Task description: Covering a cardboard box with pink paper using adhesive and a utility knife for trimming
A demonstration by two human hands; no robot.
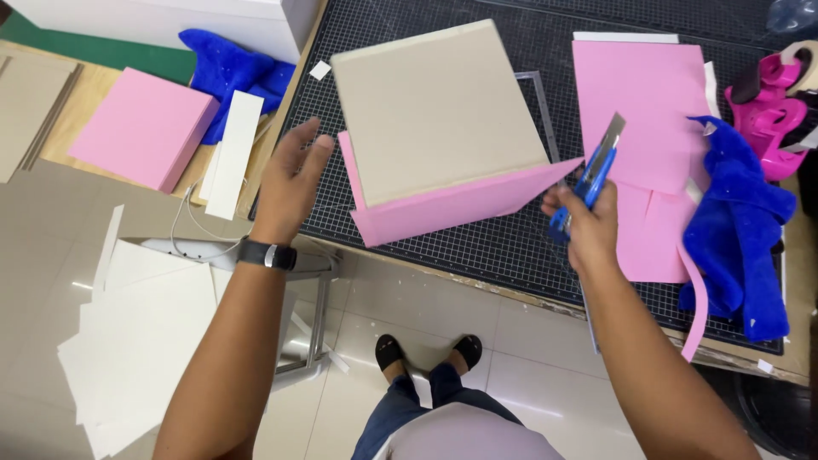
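A grey cardboard box (439, 106) wrapped partly in pink paper (443, 209) stands tilted on the black gridded cutting mat (503, 247). My left hand (290, 175) is open, fingers spread, just left of the box and apart from it. My right hand (584, 221) grips a blue utility knife (596, 166) with its blade up, right next to the pink paper's right corner.
Pink paper sheets (648, 102) and a blue cloth (741, 213) lie on the mat's right side, with a pink tape dispenser (771, 102) behind. At left are a pink box (141, 128), another blue cloth (234, 72), white strips and white sheets (136, 341) on the floor.
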